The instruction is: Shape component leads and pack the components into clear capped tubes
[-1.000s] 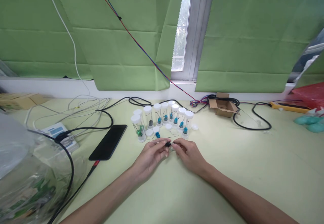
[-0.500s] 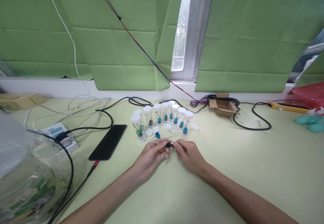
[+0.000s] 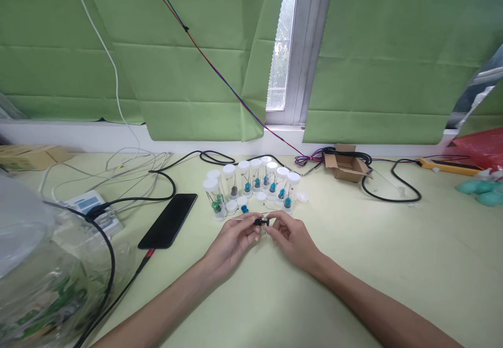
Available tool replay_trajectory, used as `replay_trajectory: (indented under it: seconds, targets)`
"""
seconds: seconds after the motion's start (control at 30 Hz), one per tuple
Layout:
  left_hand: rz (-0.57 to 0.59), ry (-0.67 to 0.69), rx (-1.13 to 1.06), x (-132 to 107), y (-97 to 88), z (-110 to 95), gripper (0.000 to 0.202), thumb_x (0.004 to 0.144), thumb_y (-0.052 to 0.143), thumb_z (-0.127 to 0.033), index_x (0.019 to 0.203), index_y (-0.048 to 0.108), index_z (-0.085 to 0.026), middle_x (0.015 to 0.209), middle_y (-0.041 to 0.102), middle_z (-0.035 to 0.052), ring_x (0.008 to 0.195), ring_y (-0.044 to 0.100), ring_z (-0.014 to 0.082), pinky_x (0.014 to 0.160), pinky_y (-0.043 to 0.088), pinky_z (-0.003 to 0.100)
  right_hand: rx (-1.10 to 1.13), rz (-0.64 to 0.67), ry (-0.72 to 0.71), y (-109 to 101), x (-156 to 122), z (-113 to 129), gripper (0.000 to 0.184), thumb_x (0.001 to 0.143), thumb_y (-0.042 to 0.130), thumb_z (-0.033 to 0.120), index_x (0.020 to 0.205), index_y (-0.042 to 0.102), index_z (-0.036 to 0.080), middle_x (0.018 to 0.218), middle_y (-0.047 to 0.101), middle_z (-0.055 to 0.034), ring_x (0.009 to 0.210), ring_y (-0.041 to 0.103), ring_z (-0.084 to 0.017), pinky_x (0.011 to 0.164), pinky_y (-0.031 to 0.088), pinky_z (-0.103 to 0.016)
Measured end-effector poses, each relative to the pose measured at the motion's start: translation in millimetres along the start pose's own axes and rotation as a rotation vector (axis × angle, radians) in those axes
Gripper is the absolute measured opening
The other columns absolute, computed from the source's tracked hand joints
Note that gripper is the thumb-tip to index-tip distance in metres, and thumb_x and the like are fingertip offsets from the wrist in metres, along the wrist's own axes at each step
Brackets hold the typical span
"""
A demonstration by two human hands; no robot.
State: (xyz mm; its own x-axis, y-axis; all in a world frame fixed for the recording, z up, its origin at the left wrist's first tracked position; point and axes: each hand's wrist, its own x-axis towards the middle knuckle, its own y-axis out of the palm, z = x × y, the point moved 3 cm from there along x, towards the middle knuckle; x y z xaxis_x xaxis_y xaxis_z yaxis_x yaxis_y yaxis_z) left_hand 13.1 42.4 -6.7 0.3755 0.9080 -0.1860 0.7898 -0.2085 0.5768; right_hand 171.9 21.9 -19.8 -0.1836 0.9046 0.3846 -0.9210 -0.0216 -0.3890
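Note:
My left hand [image 3: 234,239] pinches a small black part with a flared right end [image 3: 261,222]. A thin metal wire [image 3: 237,219] sticks out to the left of that hand. The thumb and index finger of my right hand [image 3: 288,232] close around the black part's flared end. Something clear shows just under it, too small to name. Behind my hands, several clear tubes with white caps [image 3: 293,178] stand in a curved group, with blue, green or dark pieces and bent wires inside. A loose blue piece [image 3: 244,209] and several loose white caps [image 3: 231,206] lie before them.
A black phone [image 3: 168,221] on a cable lies left, near a white device [image 3: 92,209] and tangled cables. A bulky clear plastic bag [image 3: 39,264] fills the left front. At the back right are an open cardboard box [image 3: 346,167], black cable and a yellow tool [image 3: 448,166].
My right fingers have shifted slightly up and opened a little, so more of the black part shows, including its flared end. My left hand has moved slightly left.

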Motion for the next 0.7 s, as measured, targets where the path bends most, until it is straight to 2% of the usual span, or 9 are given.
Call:
replay_trajectory:
  seconds: [0.37,0.7]
  targets:
    - [0.011,-0.008,0.003,-0.6,1.2,1.8,0.010,0.075,0.075,-0.014,0.083,0.075,-0.007,0.082,0.068,0.0082,0.067,0.060,0.0110,0.065,0.053,0.022,0.001,0.005,0.000,1.4,-0.3,-3.4,0.013,0.093,0.052,0.030,0.095,0.059,0.019,0.061,0.053,0.0038,0.053,0.046,-0.011,0.051,0.037,-0.022]
    - [0.025,-0.014,0.007,-1.3,1.3,2.7,0.009,0.076,0.075,-0.014,0.083,0.075,-0.008,0.084,0.068,0.0076,0.066,0.059,0.0105,0.063,0.052,0.022,-0.033,0.014,0.020,-0.1,0.2,3.2,0.022,0.095,0.047,0.032,0.077,0.054,0.019,0.058,0.045,0.0049,0.052,0.038,-0.011,0.051,0.033,-0.024]
